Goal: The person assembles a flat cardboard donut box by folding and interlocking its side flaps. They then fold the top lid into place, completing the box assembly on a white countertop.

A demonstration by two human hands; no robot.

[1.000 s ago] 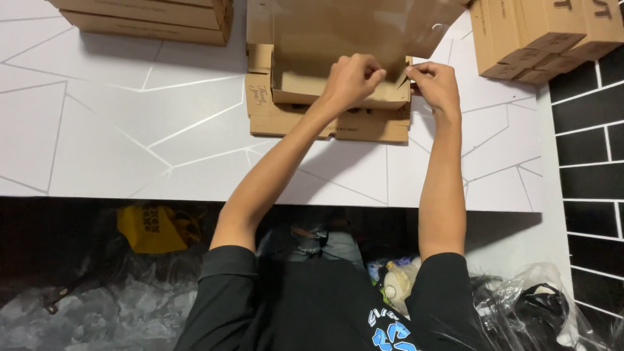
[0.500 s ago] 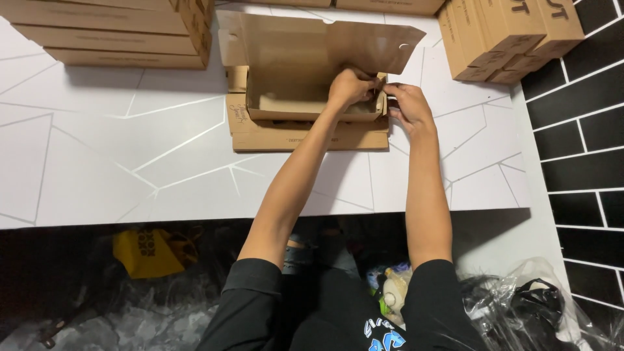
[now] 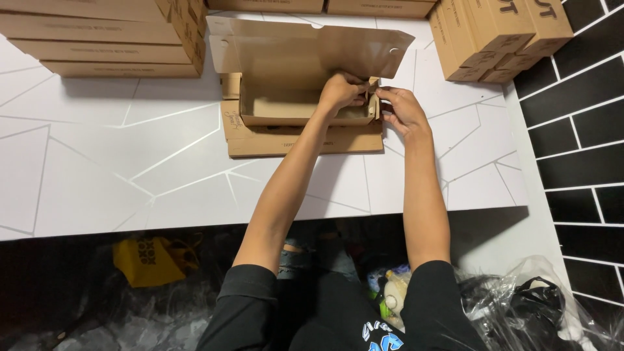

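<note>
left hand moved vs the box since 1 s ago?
Yes, slightly. The left hand was over the open cardboard box's right front edge; now it reaches deeper inside at the right end wall, nearer the raised lid. The right hand stays outside that end.

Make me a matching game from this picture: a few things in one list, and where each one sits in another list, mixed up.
Things:
1. open cardboard box
2. stack of closed boxes
3. yellow bag
4. left hand

Places:
A. on the floor below the table edge
B. far right of the white table, by the black tiled wall
C. inside the right end of the open box
D. on flat cardboard pieces in the middle of the table

Pairs: 1-D, 2-B, 3-A, 4-C
</note>
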